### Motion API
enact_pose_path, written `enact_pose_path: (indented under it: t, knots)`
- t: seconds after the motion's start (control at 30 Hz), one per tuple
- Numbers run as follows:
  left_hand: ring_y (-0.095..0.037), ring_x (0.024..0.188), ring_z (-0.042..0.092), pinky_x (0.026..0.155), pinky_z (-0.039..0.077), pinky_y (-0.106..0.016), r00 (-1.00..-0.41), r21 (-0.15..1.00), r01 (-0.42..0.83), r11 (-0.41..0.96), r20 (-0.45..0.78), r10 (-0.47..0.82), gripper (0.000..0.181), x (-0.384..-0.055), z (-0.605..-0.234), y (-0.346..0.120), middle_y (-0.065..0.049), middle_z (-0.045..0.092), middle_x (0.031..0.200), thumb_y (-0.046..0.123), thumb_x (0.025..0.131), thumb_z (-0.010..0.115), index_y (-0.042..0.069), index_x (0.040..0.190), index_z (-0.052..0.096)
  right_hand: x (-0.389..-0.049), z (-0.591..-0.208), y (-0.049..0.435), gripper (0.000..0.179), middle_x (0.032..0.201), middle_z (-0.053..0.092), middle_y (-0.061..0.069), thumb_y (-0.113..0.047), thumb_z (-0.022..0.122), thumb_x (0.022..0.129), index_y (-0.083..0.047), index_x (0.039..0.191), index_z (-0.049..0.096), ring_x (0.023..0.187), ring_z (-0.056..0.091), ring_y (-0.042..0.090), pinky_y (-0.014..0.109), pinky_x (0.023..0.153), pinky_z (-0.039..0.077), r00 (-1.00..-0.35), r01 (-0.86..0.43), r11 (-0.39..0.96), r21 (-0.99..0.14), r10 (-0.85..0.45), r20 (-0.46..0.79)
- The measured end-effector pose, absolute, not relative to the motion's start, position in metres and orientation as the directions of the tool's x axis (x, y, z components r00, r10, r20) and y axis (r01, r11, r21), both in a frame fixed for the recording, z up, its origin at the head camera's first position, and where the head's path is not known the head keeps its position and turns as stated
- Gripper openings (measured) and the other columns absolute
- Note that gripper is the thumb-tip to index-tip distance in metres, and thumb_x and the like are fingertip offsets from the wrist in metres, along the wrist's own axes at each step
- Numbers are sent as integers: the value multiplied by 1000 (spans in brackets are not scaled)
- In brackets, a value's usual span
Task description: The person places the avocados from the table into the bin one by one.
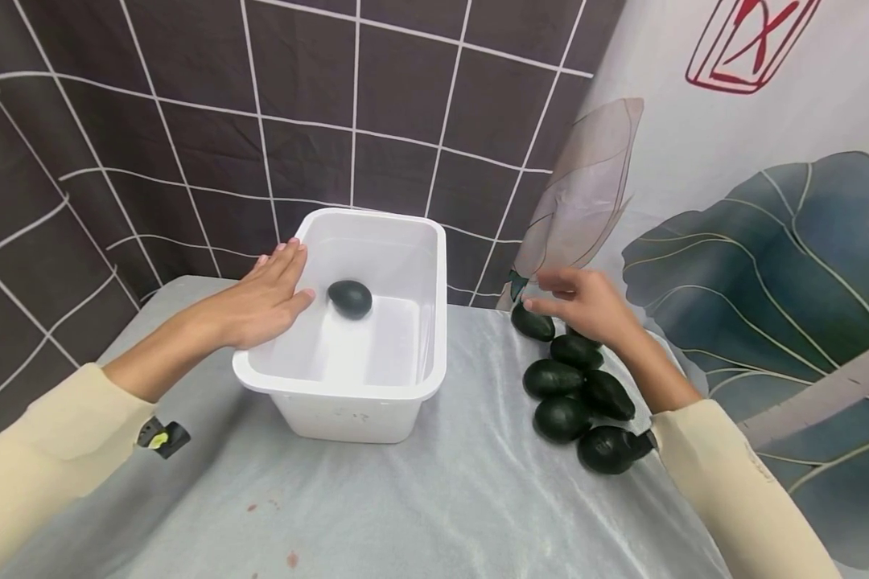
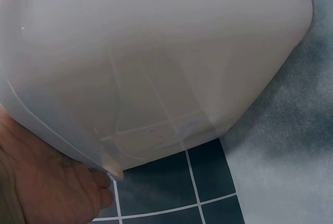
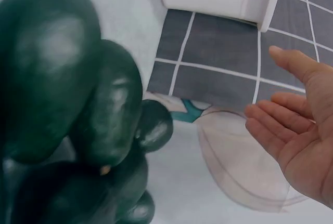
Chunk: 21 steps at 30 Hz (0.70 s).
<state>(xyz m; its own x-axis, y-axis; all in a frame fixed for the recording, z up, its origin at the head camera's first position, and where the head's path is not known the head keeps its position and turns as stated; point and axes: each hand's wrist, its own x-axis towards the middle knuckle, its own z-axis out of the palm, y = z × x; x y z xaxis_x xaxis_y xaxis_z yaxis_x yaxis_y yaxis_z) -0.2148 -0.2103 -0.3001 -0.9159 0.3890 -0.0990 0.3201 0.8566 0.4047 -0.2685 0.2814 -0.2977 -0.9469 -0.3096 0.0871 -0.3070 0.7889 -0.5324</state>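
A white plastic bin (image 1: pixel 358 392) stands on the cloth-covered table, with one dark green avocado (image 1: pixel 350 299) lying inside it. My left hand (image 1: pixel 264 297) rests on the bin's left rim, fingers straight; the left wrist view shows that hand (image 2: pixel 57 190) against the bin's outer wall (image 2: pixel 156 78). On the right, my right hand (image 1: pixel 582 301) hovers over the far end of a group of several avocados (image 1: pixel 553 378). In the right wrist view, the right hand (image 3: pixel 299 130) has its fingers extended and holds nothing, apart from the avocados (image 3: pixel 112 104).
A grey cloth (image 1: pixel 405 515) covers the table. Behind the bin hangs a dark curtain (image 1: pixel 304 153) with a white grid. To the right is a white sheet with a large blue-green leaf print (image 1: pixel 753 265).
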Motion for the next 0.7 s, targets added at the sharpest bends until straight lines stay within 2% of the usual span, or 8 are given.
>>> enact_pose_path:
  t: [0.23,0.33,0.47,0.7]
  knots:
    - [-50,175,-17,142,-7,-69,-917,404,317,858,-101,387,81,-215,-300,-211,-29,-19,186,36,121,31,-12,175,-6,-248,-309,305,61,147,76,22,-38,87,101,-2,149,72,136,74,45,62,113,61,-950,-295,808,-509,-305,66]
    - [-51,175,-17,142,-7,-69,-916,407,317,857,-102,387,80,-215,-300,-212,-29,-19,186,35,121,31,-12,174,-6,-241,-312,315,60,141,80,19,-41,88,100,-7,147,75,132,78,41,39,106,66,-951,-290,816,-500,-304,55]
    - [-51,175,-17,142,-7,-69,-916,410,316,856,-104,388,80,-215,-300,-212,-29,-19,186,35,121,32,-12,174,-6,-234,-316,327,54,133,84,16,-39,90,99,-8,142,78,123,82,35,13,91,59,-941,-307,811,-498,-336,32]
    - [-51,175,-17,142,-7,-69,-915,403,317,858,-108,389,81,-215,-299,-210,-29,-20,186,35,121,32,-12,174,-7,-220,-325,339,45,124,87,11,-33,90,98,-5,132,82,111,85,24,20,89,64,-904,-326,798,-507,-420,-81]
